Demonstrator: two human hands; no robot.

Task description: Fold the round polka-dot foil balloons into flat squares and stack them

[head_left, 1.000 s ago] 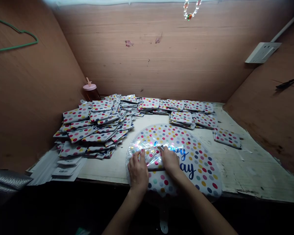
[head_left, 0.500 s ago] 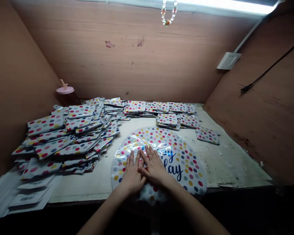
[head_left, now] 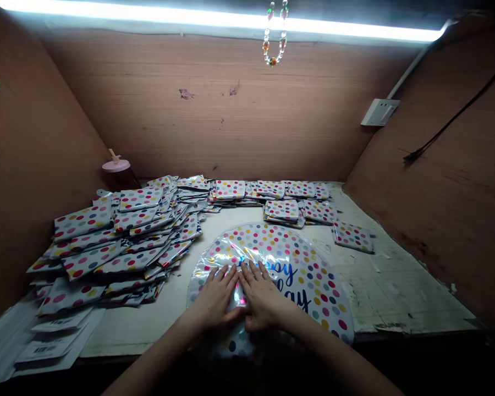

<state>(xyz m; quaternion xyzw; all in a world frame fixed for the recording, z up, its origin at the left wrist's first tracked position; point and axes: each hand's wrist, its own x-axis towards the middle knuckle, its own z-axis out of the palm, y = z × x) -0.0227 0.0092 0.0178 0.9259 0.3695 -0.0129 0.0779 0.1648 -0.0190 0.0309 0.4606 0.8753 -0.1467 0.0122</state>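
A round, flat foil balloon [head_left: 322, 275] with coloured dots and blue lettering lies on the white worktop [head_left: 148, 333], its near edge dropping into shadow at the front. My left hand [head_left: 216, 294] rests flat on its left-middle part, fingers stretched forward. Beside it, my right hand [head_left: 264, 297] lies flat too, partly covering the lettering. The thumbs come close together near the balloon's middle, and neither hand grips anything. Creases and bright reflections show in the foil around my fingertips.
Folded dotted foil packets [head_left: 119, 242] are heaped at the left, with more along the back. A single packet [head_left: 352, 236] lies at the right. White cards with barcodes [head_left: 47, 349] sit front left. A lidded cup [head_left: 117, 168] stands in the back left corner. Wooden walls enclose three sides.
My hands have drawn apart at the fingers, from overlapping to side by side on the balloon. The camera view has tilted upward, showing more of the lamp.
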